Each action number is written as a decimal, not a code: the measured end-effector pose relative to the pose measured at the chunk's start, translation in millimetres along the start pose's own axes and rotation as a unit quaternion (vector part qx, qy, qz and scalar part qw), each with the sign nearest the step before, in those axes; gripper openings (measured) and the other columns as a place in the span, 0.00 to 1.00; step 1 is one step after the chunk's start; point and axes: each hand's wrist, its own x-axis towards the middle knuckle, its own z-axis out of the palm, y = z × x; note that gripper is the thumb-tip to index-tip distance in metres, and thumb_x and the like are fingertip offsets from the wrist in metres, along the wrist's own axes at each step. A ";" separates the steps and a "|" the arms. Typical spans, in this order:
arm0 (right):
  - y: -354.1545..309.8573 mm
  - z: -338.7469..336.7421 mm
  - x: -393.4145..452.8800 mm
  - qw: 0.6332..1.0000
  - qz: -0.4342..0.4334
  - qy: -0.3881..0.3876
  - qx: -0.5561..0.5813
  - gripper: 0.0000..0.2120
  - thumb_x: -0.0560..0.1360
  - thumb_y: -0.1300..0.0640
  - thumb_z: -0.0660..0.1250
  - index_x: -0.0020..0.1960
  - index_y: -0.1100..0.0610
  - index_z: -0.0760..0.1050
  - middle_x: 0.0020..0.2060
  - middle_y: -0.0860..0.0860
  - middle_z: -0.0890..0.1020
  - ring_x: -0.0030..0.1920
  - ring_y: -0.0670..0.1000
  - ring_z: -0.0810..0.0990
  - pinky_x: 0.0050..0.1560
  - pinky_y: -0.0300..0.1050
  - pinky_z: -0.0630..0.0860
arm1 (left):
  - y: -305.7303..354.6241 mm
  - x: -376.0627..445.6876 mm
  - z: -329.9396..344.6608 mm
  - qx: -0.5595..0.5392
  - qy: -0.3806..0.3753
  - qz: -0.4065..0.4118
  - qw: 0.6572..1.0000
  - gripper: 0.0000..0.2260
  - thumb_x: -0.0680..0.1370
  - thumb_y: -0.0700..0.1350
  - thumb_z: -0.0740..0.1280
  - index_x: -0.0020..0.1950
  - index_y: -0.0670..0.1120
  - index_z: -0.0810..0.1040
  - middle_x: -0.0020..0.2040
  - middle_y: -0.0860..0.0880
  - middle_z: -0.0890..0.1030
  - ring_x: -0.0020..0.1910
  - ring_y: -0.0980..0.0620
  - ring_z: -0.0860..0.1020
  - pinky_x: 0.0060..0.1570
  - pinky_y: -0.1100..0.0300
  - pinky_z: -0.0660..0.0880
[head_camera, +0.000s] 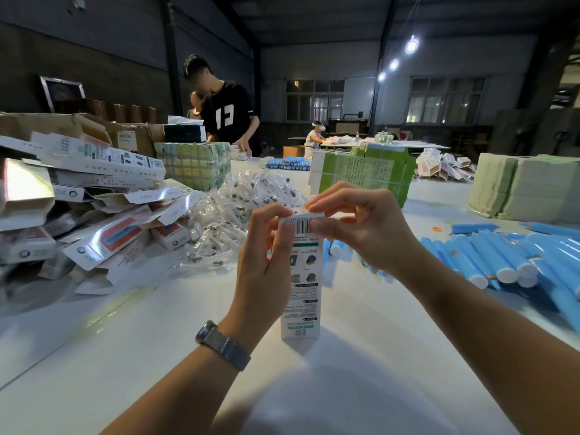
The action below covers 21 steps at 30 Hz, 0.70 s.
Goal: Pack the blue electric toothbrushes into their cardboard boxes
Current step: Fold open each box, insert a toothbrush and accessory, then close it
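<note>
Step looks like closing the top flap of the box [302, 277], upright on the table [157, 340] btwn both hands. Left hand [266, 259] wraps its side; right hand [361, 227] pinches the flap. Toothbrushes [502, 255] lie right of right hand. Next, prob.: tuck flap fully, w/o crushing.

Both hands meet at the top end of a cardboard box [301, 277] standing upright on the table [157, 356], the left hand [266, 259] on its left side, the right hand [361, 227] on its right. Left of the left hand lies a heap of flat boxes [94, 215]. Just behind the hands sits a pile of bagged brush heads [244, 202]. Right of the right hand lie the toothbrushes [502, 259]. Behind the right hand stand bundled stacks [361, 171].
</note>
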 end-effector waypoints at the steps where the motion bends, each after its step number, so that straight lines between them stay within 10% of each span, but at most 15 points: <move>1: 0.0 0.4 0.1 1.000 -0.001 0.000 0.009 0.06 0.69 0.57 0.74 0.46 0.52 0.82 0.47 0.51 0.84 0.49 0.55 0.83 0.46 0.53 0.82 | -0.2 -0.1 -0.3 0.000 0.001 -0.005 1.000 0.03 0.83 0.46 0.57 0.56 0.51 0.69 0.45 0.47 0.79 0.40 0.47 0.80 0.37 0.41 0.79; 13: 18.0 20.3 -4.0 0.990 0.046 0.112 -0.077 0.06 0.75 0.55 0.72 0.50 0.48 0.78 0.51 0.47 0.76 0.46 0.47 0.80 0.39 0.46 0.81 | -9.5 -4.2 -2.7 0.008 -0.021 -0.040 0.999 0.19 0.81 0.46 0.55 0.70 0.62 0.69 0.64 0.48 0.77 0.59 0.51 0.79 0.53 0.53 0.80; 21: 5.8 32.6 -12.1 0.978 0.087 0.073 -0.177 0.32 0.69 0.52 0.77 0.69 0.57 0.68 0.59 0.50 0.74 0.51 0.47 0.77 0.47 0.39 0.80 | -13.1 -3.2 -7.0 -0.087 -0.060 -0.067 0.992 0.26 0.82 0.44 0.56 0.75 0.67 0.57 0.64 0.47 0.78 0.58 0.50 0.82 0.51 0.55 0.81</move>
